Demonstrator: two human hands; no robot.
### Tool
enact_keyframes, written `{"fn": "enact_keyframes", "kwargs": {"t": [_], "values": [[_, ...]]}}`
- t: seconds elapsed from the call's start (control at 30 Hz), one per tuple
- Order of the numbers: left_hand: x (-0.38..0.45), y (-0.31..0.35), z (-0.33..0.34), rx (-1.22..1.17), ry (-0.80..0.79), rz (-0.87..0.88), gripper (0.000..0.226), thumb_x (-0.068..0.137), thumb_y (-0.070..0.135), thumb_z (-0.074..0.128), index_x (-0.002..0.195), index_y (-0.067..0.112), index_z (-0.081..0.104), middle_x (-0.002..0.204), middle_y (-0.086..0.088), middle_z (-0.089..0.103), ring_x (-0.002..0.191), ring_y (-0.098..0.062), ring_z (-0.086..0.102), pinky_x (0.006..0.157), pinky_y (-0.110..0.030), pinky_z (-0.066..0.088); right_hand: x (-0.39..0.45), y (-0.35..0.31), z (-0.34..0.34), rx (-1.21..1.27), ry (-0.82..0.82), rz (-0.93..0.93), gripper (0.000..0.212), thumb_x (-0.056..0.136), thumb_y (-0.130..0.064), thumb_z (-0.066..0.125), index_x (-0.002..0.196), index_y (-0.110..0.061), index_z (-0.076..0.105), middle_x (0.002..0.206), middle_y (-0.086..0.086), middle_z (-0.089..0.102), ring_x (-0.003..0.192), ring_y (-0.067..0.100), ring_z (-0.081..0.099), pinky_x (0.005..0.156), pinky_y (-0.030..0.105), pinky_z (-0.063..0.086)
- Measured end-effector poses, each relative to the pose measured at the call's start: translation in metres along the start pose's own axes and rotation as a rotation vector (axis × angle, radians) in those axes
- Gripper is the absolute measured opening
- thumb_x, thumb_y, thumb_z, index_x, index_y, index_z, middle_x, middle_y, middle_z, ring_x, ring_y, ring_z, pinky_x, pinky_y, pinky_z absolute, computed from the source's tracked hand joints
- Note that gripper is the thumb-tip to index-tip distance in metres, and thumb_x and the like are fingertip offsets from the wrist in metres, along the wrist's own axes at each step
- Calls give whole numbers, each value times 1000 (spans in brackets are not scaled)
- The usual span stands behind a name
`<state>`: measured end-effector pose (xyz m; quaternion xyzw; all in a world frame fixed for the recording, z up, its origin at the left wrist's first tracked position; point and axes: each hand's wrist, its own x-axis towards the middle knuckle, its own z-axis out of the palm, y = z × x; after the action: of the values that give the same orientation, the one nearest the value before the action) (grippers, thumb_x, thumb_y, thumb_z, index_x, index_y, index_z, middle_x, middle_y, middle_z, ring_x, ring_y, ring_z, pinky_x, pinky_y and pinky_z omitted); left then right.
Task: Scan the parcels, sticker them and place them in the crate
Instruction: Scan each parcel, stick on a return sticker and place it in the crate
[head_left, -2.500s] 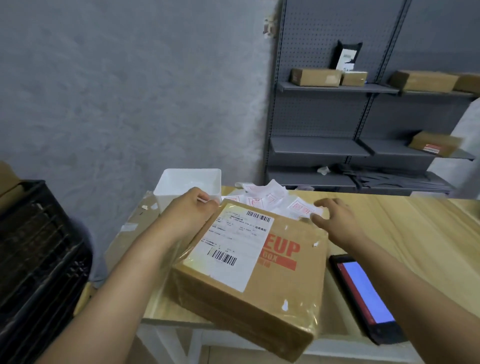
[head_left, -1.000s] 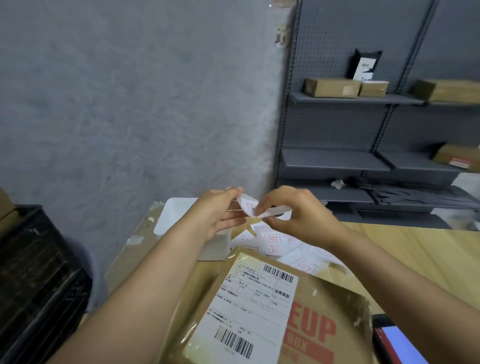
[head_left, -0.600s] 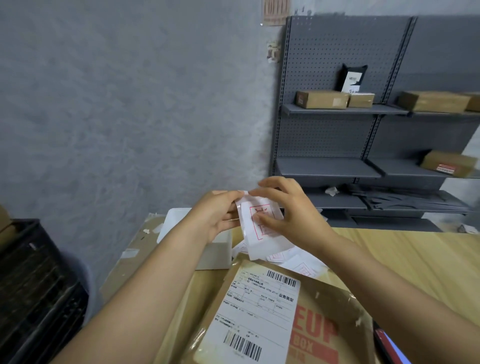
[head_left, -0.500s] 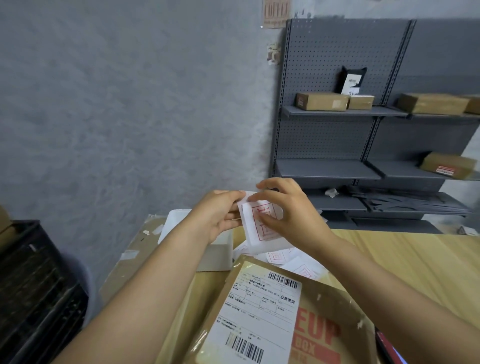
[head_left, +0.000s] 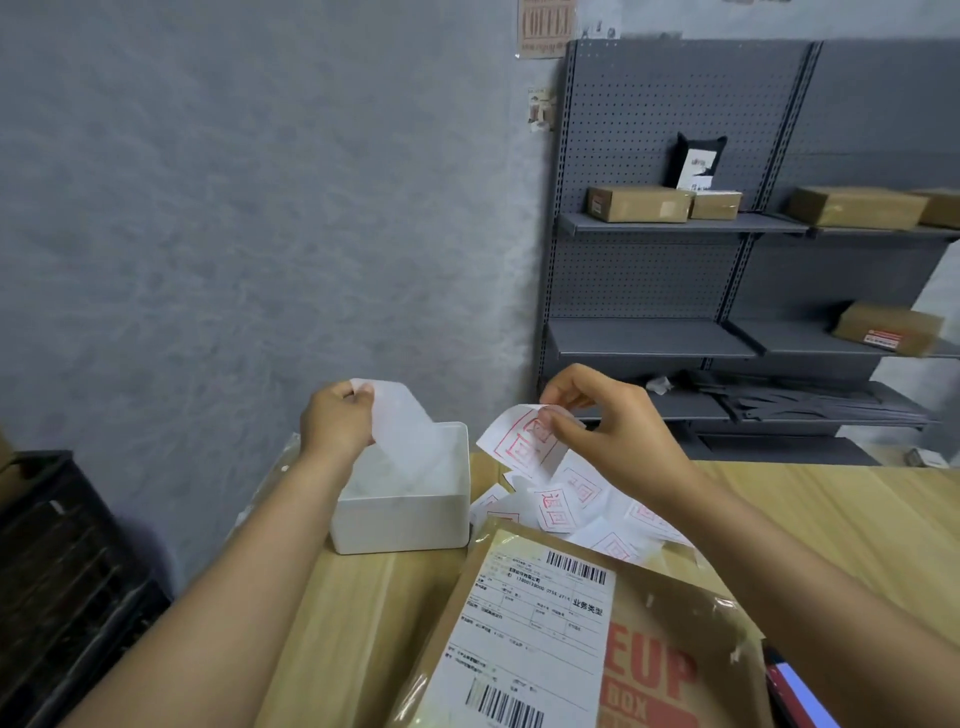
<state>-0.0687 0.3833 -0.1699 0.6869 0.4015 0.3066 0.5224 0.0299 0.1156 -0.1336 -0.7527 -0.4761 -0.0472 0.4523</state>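
Note:
A brown cardboard parcel (head_left: 649, 649) with a white shipping label (head_left: 530, 634) and red print lies on the wooden table (head_left: 831, 519) close to me. My right hand (head_left: 608, 421) pinches a white sticker with a red stamp (head_left: 522, 441) above the table. My left hand (head_left: 332, 426) pinches the sticker's translucent backing paper (head_left: 410, 441), which hangs over the white bin (head_left: 405, 519). Several more stamped stickers (head_left: 582, 504) lie loose behind the parcel. The black crate (head_left: 57, 582) stands at the left.
A handheld scanner with a lit blue screen (head_left: 800, 696) lies at the parcel's right. Grey metal shelves (head_left: 727, 332) behind the table carry several cardboard boxes (head_left: 639, 203). A grey wall runs along the left.
Both hands held one sticker sheet together; now they have pulled apart, the left taking the backing over the white bin and the right keeping the peeled sticker.

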Motion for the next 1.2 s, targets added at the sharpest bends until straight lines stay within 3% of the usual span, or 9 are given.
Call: {"fn": "enact_keyframes", "kwargs": {"t": [0.1,0.2,0.33,0.5,0.63,0.73,0.93,1.1,1.2], "values": [[0,-12,1,295,16,136,28,96,25,53,111,4,66,115,-17,67,106,-35,61,92,-38,50,-4,2,0,60,18,73,17,87,-16,67,84,-31,59,80,-11,67,77,7,62,70,23,51],[0,-19,2,463,-62,144,28,93,25,58,114,7,65,119,-13,66,111,-31,58,88,-30,42,-9,4,-1,94,48,148,21,85,-15,68,83,-33,57,80,-10,66,70,6,59,64,24,51],[-4,-18,3,636,-68,172,46,87,30,64,121,2,50,127,-18,54,117,-37,51,92,-38,43,-14,4,-4,111,63,234,19,83,-14,72,85,-27,57,78,-6,66,66,8,58,63,29,50],[-29,11,7,624,-24,325,44,85,36,66,114,5,52,121,-17,54,112,-37,51,89,-40,44,-22,-1,-8,193,132,315,19,82,-12,73,89,-20,58,78,-7,68,63,0,57,56,15,45],[-71,45,15,341,-464,265,51,86,61,52,90,12,64,80,2,70,78,-16,67,74,-35,52,-31,-10,-10,238,200,373,21,82,-14,75,92,-20,57,88,2,71,79,19,67,68,31,53],[-110,60,22,204,-727,231,63,70,78,53,88,20,67,73,7,72,67,-6,69,59,-24,52,-45,-18,-11,225,245,393,23,80,-17,77,91,-21,57,85,3,70,79,25,66,72,39,53],[-148,57,34,125,-876,226,14,83,23,74,84,12,64,72,0,73,65,-10,70,58,-22,52,-84,-34,-22,200,333,470,19,81,-20,75,87,-21,57,80,2,69,72,21,65,64,42,53],[-172,50,41,116,-960,164,19,83,14,73,99,8,65,75,-6,70,58,-7,66,53,-19,52,-119,-44,-30,112,318,580,24,82,-14,74,91,-19,53,86,11,67,67,22,62,54,37,50],[-184,46,49,219,-997,191,26,81,14,74,103,18,60,73,-4,71,57,-8,64,58,-23,54,-137,-50,-32,44,280,637,27,81,-14,73,97,-19,51,86,15,67,73,31,66,54,40,51]]}}
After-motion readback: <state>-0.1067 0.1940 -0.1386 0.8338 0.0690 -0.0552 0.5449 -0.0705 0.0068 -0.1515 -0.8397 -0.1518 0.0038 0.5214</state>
